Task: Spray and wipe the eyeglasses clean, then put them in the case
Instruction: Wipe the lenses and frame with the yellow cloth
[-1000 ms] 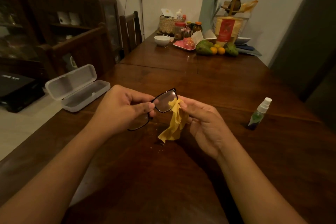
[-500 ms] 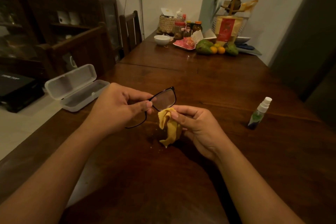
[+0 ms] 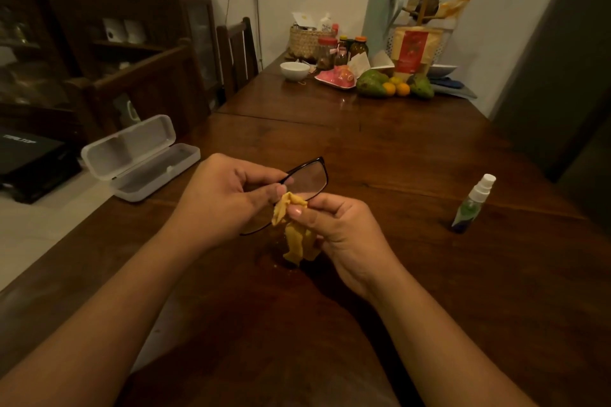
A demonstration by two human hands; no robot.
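My left hand point(image 3: 224, 198) grips black-framed eyeglasses point(image 3: 309, 180) near the bridge, holding them above the dark wooden table point(image 3: 396, 155). One lens sticks out to the right of my fingers; the other is mostly hidden under the hand. My right hand point(image 3: 340, 231) pinches a crumpled yellow cloth point(image 3: 292, 228) just below that exposed lens, touching its lower rim. A white glasses case point(image 3: 139, 158) lies open at the table's left edge. A small green spray bottle point(image 3: 472, 205) with a white nozzle stands upright to the right.
At the table's far end are a white bowl point(image 3: 294, 70), jars, a woven basket point(image 3: 305, 41), a pink tray, green and orange fruit point(image 3: 391, 84) and a packet. A wooden chair point(image 3: 236, 56) stands at the left side, dark shelving behind it.
My right hand left the lens with the cloth, dropped, then came back up to the lens's lower rim. My left hand kept its hold on the glasses, tilting them slightly.
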